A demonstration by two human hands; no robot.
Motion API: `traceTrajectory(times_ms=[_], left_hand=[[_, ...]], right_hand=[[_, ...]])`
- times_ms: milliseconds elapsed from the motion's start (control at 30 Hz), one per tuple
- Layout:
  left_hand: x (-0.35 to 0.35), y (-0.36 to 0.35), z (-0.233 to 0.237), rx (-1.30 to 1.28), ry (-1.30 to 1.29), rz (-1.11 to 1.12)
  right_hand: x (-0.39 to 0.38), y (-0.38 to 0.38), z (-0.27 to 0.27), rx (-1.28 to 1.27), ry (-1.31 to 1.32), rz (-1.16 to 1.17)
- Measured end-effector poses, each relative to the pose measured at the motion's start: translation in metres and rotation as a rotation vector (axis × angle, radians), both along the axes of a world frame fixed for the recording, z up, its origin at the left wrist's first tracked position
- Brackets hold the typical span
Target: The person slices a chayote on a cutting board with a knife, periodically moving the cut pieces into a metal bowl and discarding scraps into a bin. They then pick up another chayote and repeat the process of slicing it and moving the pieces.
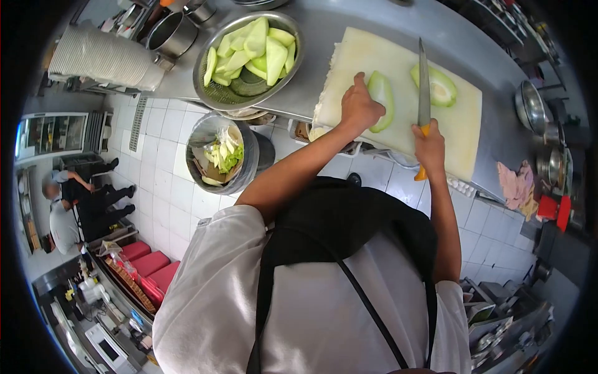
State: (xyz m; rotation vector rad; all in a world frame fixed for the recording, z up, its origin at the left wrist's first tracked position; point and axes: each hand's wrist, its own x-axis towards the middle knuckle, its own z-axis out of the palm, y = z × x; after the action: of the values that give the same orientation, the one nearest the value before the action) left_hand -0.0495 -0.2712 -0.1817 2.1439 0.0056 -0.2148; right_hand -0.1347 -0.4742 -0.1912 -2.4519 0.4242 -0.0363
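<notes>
My right hand (430,146) is wrapped round the yellow handle of a long kitchen knife (425,90), its blade pointing away over the white cutting board (405,59). A halved pale green fruit or vegetable (434,87), whitish inside, lies partly under the blade in this view. On the left part of the board is another pale green piece (381,100). My left hand (362,107) is right at that piece's left edge, with a finger stretched forward and the thumb apart from it.
A perforated metal bowl (293,71) of pale green slices stands left on the steel counter (321,37). Below it is a lined bin (193,146) with scraps. Stacked trays (103,59), a pot (171,37), metal bowls (529,106) and a pink cloth (516,184) surround. People (87,199) are at far left.
</notes>
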Motion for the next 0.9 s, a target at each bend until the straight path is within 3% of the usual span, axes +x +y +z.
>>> traceTrajectory(times_ms=[133, 233, 333, 467, 500, 733, 900], left_hand=[[0.018, 0.000, 0.002, -0.093, 0.082, -0.086], [0.023, -0.001, 0.023, 0.027, -0.065, -0.181], [0.027, -0.003, 0.024, -0.042, -0.579, -0.319], [0.006, 0.020, -0.012, 0.053, -0.834, -0.561], [-0.002, 0.028, -0.025, 0.058, -0.801, -0.617], [-0.021, 0.038, -0.029, -0.003, -0.598, -0.146], [0.001, 0.035, -0.039, -0.051, -0.567, -0.170]], right_hand=[[0.000, -0.001, 0.001, 0.058, 0.024, -0.035], [-0.001, -0.001, -0.001, 0.012, -0.011, -0.033], [-0.001, 0.000, 0.000, 0.004, -0.017, -0.038], [0.001, 0.001, 0.002, 0.008, -0.020, -0.031], [0.000, 0.001, 0.001, 0.013, -0.020, -0.038], [0.001, 0.003, 0.002, 0.025, 0.019, -0.055], [0.003, 0.006, 0.009, 0.144, 0.110, -0.136]])
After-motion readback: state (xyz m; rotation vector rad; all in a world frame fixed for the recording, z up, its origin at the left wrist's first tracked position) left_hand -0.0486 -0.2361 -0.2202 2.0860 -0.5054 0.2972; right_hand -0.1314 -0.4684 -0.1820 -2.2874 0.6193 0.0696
